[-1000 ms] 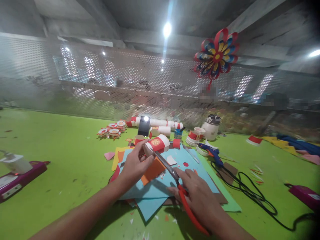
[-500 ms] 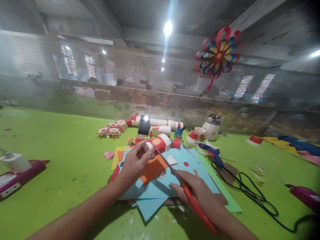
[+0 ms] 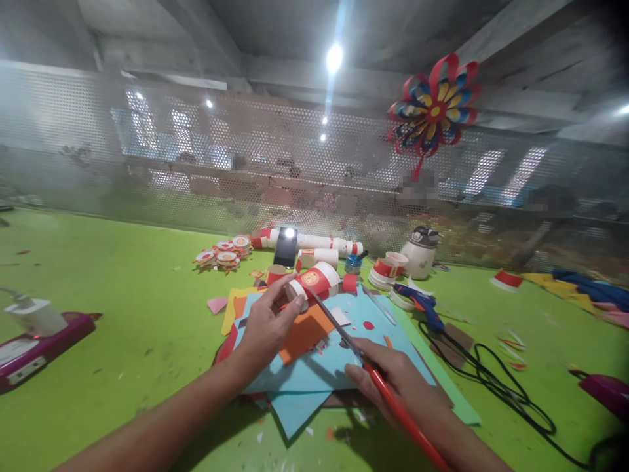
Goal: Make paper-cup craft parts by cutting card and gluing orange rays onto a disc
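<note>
My left hand (image 3: pixel 270 318) grips a red-and-white paper cup (image 3: pixel 322 280) with a gold emblem, tilted on its side above the paper sheets. In my right hand (image 3: pixel 388 373) is a pair of scissors (image 3: pixel 376 377) with red handles. Their blades point up and left, and the tips reach the cup near its rim. Whether they cut into it I cannot tell. Underneath lie light blue paper (image 3: pixel 275 377) and a piece of orange paper (image 3: pixel 304 334), with small scraps on them.
A blue glue gun (image 3: pixel 420 303) with a black cable lies to the right. Behind the cup are a phone (image 3: pixel 285 248), a white tube (image 3: pixel 314 241), a blue bottle (image 3: pixel 352 263), stacked cups (image 3: pixel 386 270) and a white jar (image 3: pixel 420 254). A purple power strip (image 3: pixel 63 337) lies left.
The scissors' blades look more closed and my right hand has shifted slightly right. My left hand still holds the cup. The whole view has drifted slightly.
</note>
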Demonstrator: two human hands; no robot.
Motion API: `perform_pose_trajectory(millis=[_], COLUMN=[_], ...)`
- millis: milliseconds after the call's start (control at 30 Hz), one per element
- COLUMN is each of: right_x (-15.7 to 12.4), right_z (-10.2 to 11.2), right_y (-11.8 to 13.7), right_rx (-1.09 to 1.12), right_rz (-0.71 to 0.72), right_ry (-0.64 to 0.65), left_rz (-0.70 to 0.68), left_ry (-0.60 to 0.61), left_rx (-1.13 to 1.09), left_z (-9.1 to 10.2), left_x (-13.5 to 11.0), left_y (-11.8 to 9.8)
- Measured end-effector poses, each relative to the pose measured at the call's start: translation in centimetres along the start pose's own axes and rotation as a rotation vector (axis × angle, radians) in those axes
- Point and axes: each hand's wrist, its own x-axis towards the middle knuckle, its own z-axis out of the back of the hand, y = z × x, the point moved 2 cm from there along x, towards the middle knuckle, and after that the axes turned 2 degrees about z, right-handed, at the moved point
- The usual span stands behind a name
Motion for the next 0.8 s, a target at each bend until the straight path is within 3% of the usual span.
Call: perform_pose_trajectory(millis=[600, 800], right_x=[0.1, -0.3], right_z=[0.0, 0.2], right_y=[0.4, 0.8], right_rx=[0.037, 0.024], right_rz=[0.003, -0.061], right_ry=[-0.017, -0.034], left_rz=[-0.089, -0.136], left_ry=[0.029, 0.037], left_rx=[0.116, 0.145], left_z=[0.7, 0.5], left_x=[0.2, -0.2], left_y=[0.9, 1.0])
